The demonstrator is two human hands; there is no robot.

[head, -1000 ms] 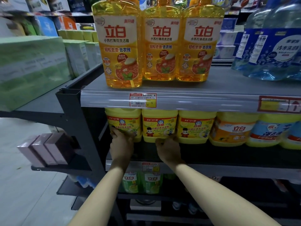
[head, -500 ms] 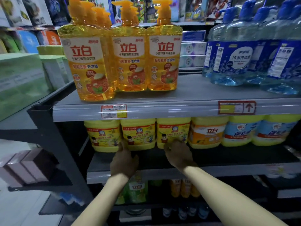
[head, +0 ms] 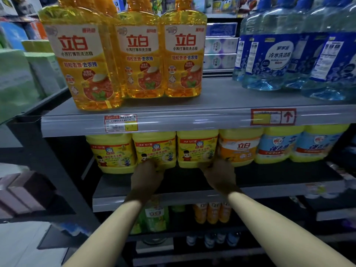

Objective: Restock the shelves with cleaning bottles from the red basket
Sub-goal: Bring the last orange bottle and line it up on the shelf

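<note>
Left hand (head: 146, 178): fingers stretched forward, not wrapped, tips pressing the lower front of the second yellow bottle (head: 155, 149), at its 6 o'clock. Right hand (head: 218, 176): same reach, tips on the third yellow bottle (head: 196, 148) base. Both bottles stand upright on the middle shelf (head: 269, 176).

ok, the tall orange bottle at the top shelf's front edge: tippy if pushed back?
Likely heavy: the orange bottle looks full to the shoulder. Tall on a narrow base, so a high push may tip it; push low. Smooth clear plastic, probably slippery.
</note>
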